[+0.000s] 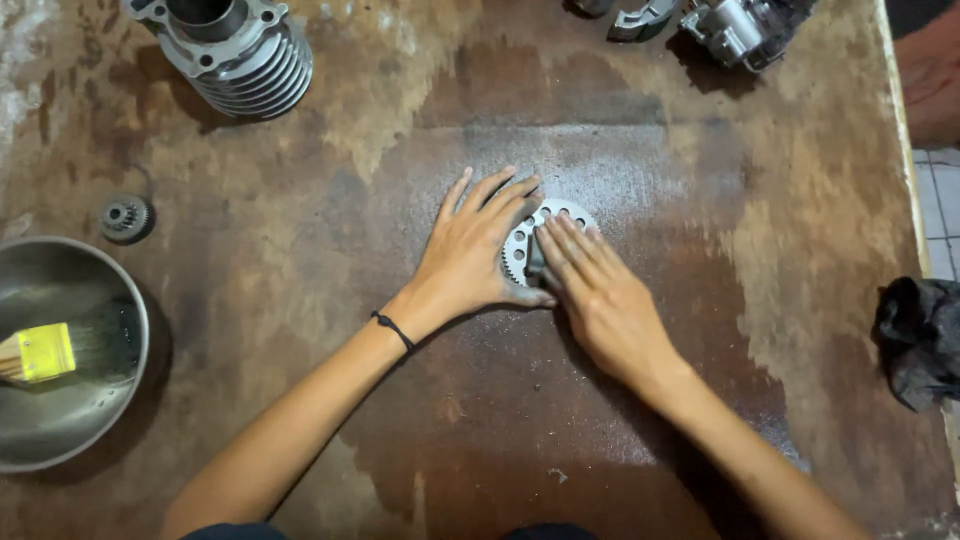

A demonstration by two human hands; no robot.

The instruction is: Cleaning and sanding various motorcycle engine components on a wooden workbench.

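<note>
Stained, worn brown worktop [700, 300], seen from above, with a paler, scuffed patch at its middle. On that patch a flat, toothed metal gear disc [560, 218] with a ring of round holes lies face-down on the wood, directly between the two hands and touching both. The left hand [480, 250] rests open and flat, fingers spread and pointing away from the person, its palm beside the disc's left edge and its thumb running under the disc's near side; it grips nothing. The right hand [595, 285] lies palm-down with fingers together, angled up and to the left, its fingertips [560, 232] pressing on the disc's near right half and on a small dark piece at the disc's toothed edge; whether it pinches that piece cannot be told. The disc being round, it has no long axis; it lies just ahead of both hands, the right hand being upon it and the left alongside. Well apart: a finned cylinder [240, 55] at far left, a small gear [126, 217], a steel bowl [60, 440] holding a yellow-handled brush [40, 352], engine parts [740, 28] at the far edge, and a black rag [920, 340] at right.
</note>
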